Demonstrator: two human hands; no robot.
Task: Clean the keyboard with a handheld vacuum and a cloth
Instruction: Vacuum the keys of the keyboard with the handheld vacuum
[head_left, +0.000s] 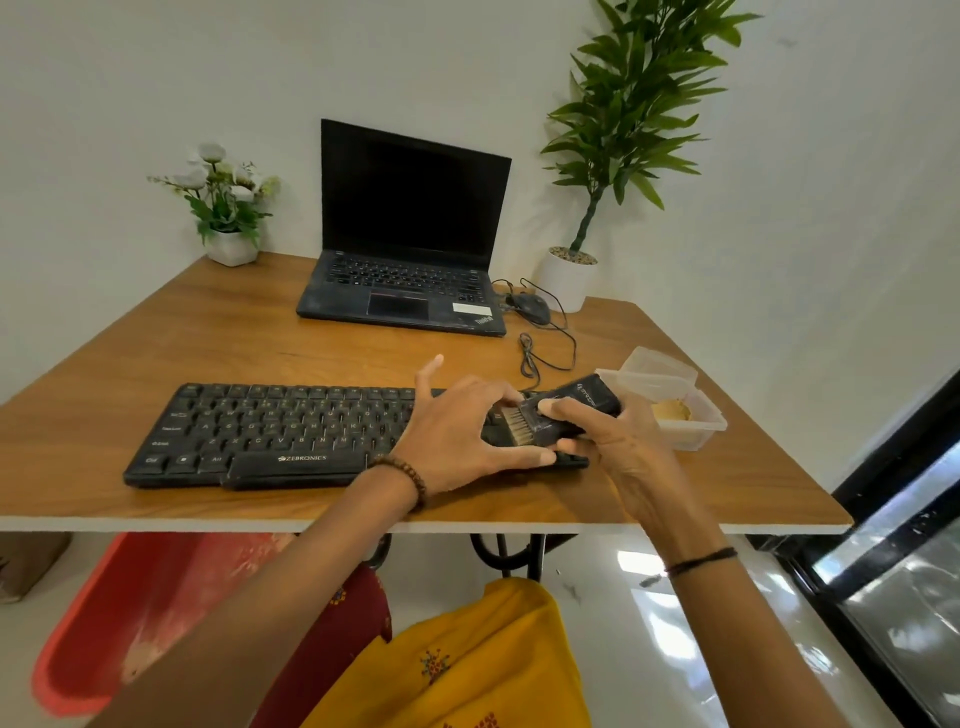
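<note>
The right end of the keyboard (270, 434) lies hidden under the left hand (457, 436) and the handheld vacuum (558, 415). The right hand (618, 441) covers the vacuum's rear. At centre right, the tan thing in the plastic container (691, 410) is too blurred to name. The plant (639, 104) is cut off at the top edge.

Beaded bracelet (410, 475); black thread band (701, 561); yellow embroidered garment (467, 660).

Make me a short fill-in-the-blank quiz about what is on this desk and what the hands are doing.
1. The right hand holds a handheld vacuum with a ____ at its nozzle.
2. The left hand rests on the black ____.
3. The laptop screen is ____.

Missing words: brush; keyboard; dark
</note>
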